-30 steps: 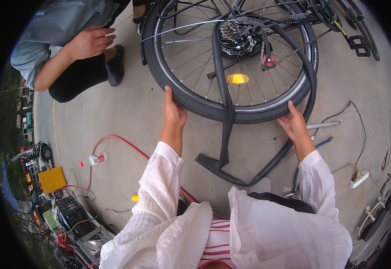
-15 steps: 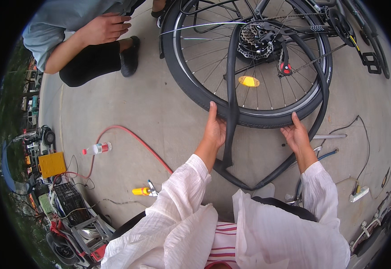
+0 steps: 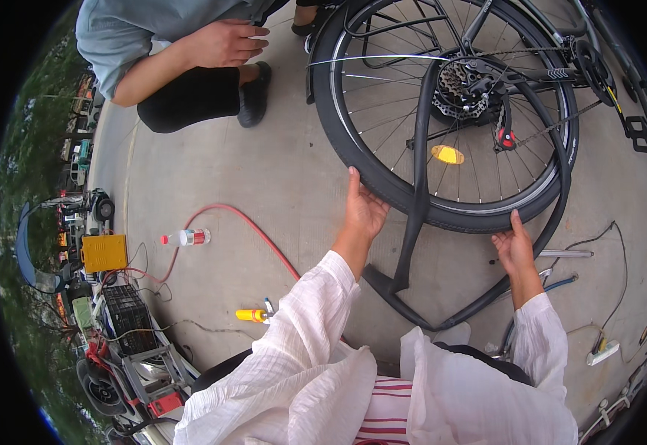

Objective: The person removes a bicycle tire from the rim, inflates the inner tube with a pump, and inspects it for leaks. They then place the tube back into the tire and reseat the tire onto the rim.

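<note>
A bicycle wheel with a black tire (image 3: 479, 221) stands upright in front of me. Along its lower left, my left hand (image 3: 368, 210) grips the tire, thumb on the sidewall and fingers underneath. Farther right, my right hand (image 3: 515, 248) holds the lower edge in the same way, its fingers partly hidden. A limp black inner tube (image 3: 413, 241) hangs from the hub area, crosses the tire between my hands and loops near my knees. The rear sprockets (image 3: 457, 81), chain, disc brake and a yellow spoke reflector (image 3: 448, 154) show at the wheel.
A person's hand (image 3: 230, 43) is at the upper left, beside a bent knee. On the concrete lie a red hose (image 3: 242, 215), a plastic bottle (image 3: 194, 236), a yellow tool (image 3: 251, 315) and a power strip (image 3: 602, 353). A yellow case (image 3: 104, 253) and crate (image 3: 127, 319) stand left.
My left hand has slid leftward along the tire, away from the hanging inner tube. My right hand keeps nearly the same place on the tire. The whole view has shifted.
</note>
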`<state>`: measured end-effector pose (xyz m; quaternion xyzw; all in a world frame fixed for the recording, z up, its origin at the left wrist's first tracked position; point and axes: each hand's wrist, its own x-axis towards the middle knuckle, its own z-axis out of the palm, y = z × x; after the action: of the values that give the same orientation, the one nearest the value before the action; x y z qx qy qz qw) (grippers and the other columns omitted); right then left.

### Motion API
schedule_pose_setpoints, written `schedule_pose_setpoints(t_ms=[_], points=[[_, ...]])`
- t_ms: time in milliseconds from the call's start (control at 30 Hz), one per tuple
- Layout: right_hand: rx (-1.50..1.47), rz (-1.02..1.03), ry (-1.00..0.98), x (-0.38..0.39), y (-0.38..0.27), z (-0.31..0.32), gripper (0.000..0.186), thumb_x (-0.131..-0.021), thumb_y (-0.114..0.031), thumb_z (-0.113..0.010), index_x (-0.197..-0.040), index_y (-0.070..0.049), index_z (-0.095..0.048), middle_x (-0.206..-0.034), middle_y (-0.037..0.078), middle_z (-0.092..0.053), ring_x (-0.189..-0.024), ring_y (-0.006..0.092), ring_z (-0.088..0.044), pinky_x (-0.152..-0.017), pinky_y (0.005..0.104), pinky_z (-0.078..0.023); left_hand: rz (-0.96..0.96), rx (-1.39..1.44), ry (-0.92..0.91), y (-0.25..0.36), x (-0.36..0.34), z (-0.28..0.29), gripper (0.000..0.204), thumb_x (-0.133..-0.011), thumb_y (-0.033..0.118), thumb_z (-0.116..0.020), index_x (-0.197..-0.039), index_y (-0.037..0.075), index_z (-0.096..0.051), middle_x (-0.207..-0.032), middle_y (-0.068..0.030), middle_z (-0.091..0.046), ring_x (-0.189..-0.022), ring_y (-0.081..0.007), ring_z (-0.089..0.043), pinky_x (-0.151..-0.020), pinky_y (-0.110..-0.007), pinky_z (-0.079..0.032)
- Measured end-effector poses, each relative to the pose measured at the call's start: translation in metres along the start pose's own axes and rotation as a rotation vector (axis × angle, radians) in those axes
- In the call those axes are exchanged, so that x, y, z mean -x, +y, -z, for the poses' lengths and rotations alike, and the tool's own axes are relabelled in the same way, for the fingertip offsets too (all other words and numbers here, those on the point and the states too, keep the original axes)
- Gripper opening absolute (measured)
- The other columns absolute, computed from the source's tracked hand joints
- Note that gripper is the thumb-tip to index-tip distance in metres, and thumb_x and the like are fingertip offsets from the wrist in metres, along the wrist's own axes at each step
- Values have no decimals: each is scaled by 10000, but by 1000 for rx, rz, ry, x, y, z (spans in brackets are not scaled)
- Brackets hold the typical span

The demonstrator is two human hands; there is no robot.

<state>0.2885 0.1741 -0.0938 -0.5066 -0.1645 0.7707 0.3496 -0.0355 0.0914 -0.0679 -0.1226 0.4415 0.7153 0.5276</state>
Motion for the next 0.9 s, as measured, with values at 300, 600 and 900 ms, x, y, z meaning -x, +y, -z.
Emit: schedule_pose_setpoints(t_ms=[300, 600, 900], points=[[-7, 7, 18, -1, -10, 2, 322, -971, -421, -569, -1028, -105, -604, -900, 11, -643, -803, 140, -580, -690, 300, -463, 166, -109, -27, -3, 17, -7, 1012, -786, 801, -515, -1210, -117, -474, -1173, -232, -575, -1144, -352, -561, -1057, -483, -413], [-54, -13, 19, -3, -7, 2, 313, -962, -422, -579, -1021, -116, -605, -883, 4, -637, -791, 139, -575, -671, 299, -458, 413, 31, -69, 15, 14, -12, 1208, -765, 906, -282, -1369, -138, -354, -1358, -279, -460, -1276, -382, -442, -1113, -485, -317], [-62, -30, 44, 0, -2, -5, 279, -954, -397, -605, -993, -121, -616, -871, 6, -633, -767, 141, -563, -658, 300, -448, 452, 52, 13, 15, 16, -22, 1043, -844, 819, -313, -1314, -103, -435, -1342, -266, -492, -1252, -398, -474, -1094, -551, -324]])
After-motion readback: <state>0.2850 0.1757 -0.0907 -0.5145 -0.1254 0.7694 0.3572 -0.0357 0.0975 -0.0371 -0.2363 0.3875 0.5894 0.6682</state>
